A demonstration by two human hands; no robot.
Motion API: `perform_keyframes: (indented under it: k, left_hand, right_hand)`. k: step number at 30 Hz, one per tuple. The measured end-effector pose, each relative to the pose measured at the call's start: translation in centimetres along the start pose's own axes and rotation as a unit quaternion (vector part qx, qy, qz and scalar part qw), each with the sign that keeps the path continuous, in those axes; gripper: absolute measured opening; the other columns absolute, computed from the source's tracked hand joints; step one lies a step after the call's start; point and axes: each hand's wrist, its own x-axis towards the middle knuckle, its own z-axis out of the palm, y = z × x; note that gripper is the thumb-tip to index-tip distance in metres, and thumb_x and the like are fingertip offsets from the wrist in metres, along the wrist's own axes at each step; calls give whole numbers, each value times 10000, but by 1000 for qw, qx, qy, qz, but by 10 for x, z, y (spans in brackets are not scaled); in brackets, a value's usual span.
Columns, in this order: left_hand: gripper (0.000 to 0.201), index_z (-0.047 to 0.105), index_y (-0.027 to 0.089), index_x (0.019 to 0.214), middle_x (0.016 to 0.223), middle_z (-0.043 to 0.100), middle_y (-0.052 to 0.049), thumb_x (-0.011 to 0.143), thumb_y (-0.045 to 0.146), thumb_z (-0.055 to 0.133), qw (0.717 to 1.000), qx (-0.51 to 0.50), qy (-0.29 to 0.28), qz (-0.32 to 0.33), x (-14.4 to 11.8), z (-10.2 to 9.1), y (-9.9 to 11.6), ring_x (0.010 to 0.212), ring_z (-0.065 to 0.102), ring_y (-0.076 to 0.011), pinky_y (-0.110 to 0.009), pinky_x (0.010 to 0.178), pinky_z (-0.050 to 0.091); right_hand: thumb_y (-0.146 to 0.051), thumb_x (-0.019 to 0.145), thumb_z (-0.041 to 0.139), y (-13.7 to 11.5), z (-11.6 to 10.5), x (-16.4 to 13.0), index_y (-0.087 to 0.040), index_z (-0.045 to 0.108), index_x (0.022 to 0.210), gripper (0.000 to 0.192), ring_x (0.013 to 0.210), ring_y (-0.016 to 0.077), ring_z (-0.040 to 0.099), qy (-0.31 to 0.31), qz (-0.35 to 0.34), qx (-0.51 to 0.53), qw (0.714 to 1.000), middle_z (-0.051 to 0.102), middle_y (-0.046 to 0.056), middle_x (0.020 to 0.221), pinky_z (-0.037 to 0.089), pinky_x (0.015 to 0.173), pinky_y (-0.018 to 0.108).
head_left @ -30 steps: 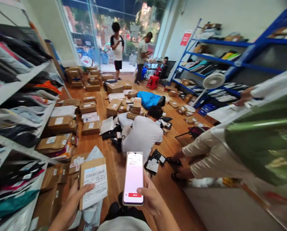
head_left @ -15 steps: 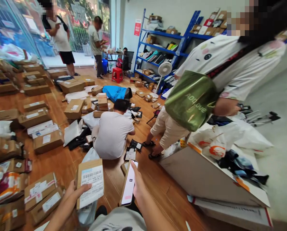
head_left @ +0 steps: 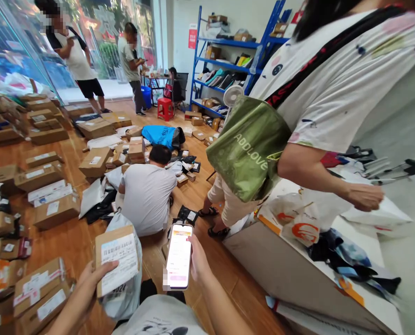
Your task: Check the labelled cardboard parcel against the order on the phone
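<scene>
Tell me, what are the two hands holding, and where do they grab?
Left hand grips a small box by its lower left corner; right hand holds a phone along its right edge.

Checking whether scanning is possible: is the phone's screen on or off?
On. The smartphone in the right hand shows a lit white-and-pink screen with an orange band on top.

Lower left of frame: small parcel (head_left: 117,260) in matt brown cardboard, carrying a white paper label, lying against a smooth grey plastic mailer bag (head_left: 123,288). Lower centre: phone (head_left: 178,256) showing a glossy glass screen. Floor (head_left: 224,274) showing smooth, slightly shiny wood; upper right, shoulder bag (head_left: 249,149) gleaming in glossy green.
</scene>
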Motion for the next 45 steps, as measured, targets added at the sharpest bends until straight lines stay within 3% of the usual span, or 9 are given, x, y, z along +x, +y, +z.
perform_keyframes:
  k: [4, 8, 19, 27, 32, 39, 42, 45]
  left_hand:
    - [407, 559, 122, 1025, 759, 719, -70, 628, 118, 646, 1000, 5, 23, -9, 7, 13, 4, 733, 675, -240, -266, 604, 543]
    - [439, 573, 135, 1002, 767, 720, -71, 578, 157, 686, 1000, 6, 4, -19, 21, 22, 11, 744, 674, -252, -267, 589, 542]
    - [294, 563, 136, 937, 720, 711, -59, 654, 157, 639, 998, 70, -1, -10, 78, 48, 58, 634, 660, -198, -237, 560, 532]
    - [347, 523, 150, 968, 756, 713, -57, 651, 182, 660, 994, 96, -38, -19, 122, 53, 85, 672, 663, -205, -256, 599, 541]
    - [328, 554, 138, 930, 733, 715, -61, 630, 200, 672, 995, 91, -31, -14, 132, 64, 88, 682, 671, -220, -247, 579, 536]
    - [313, 546, 140, 915, 714, 715, -66, 642, 205, 683, 997, 62, -27, -31, 128, 98, 88, 669, 667, -227, -259, 575, 542]
    - [276, 574, 138, 893, 664, 707, -59, 639, 196, 666, 1000, 27, 15, 7, 122, 121, 83, 596, 657, -213, -248, 529, 537]
    - [287, 594, 134, 877, 681, 710, -68, 604, 172, 672, 999, -10, 40, 18, 116, 144, 77, 598, 659, -219, -262, 545, 543]
  right_hand:
    - [-371, 614, 636, -6, -6, 16, -163, 590, 842, 312, 688, 184, 607, 3, -11, -9, 1000, 684, 19, 731, 439, 641, 270]
    - [-368, 644, 587, -12, -3, 31, -169, 572, 766, 234, 638, 161, 589, 11, -17, -5, 1000, 663, 2, 675, 436, 619, 260]
    - [-367, 660, 569, -38, 28, 76, -172, 583, 828, 258, 707, 195, 625, 39, -48, 5, 998, 685, 27, 753, 469, 654, 298]
    - [-376, 642, 589, -34, 48, 107, -174, 573, 818, 268, 709, 195, 631, 67, -45, 22, 997, 693, 30, 756, 473, 681, 305]
    - [-375, 638, 581, -34, 43, 117, -160, 576, 821, 282, 685, 207, 634, 72, -11, 32, 997, 691, 43, 734, 477, 673, 323]
    - [-434, 656, 572, -85, 10, 137, -161, 586, 835, 326, 662, 198, 621, 75, -10, 29, 997, 689, 48, 731, 481, 656, 325]
    - [-444, 617, 595, -114, -3, 150, -169, 585, 822, 343, 701, 211, 627, 73, -36, 11, 997, 691, 48, 757, 485, 674, 330]
    - [-445, 596, 582, -135, -5, 160, -181, 581, 796, 331, 640, 221, 622, 66, -49, -15, 996, 671, 31, 660, 485, 612, 335]
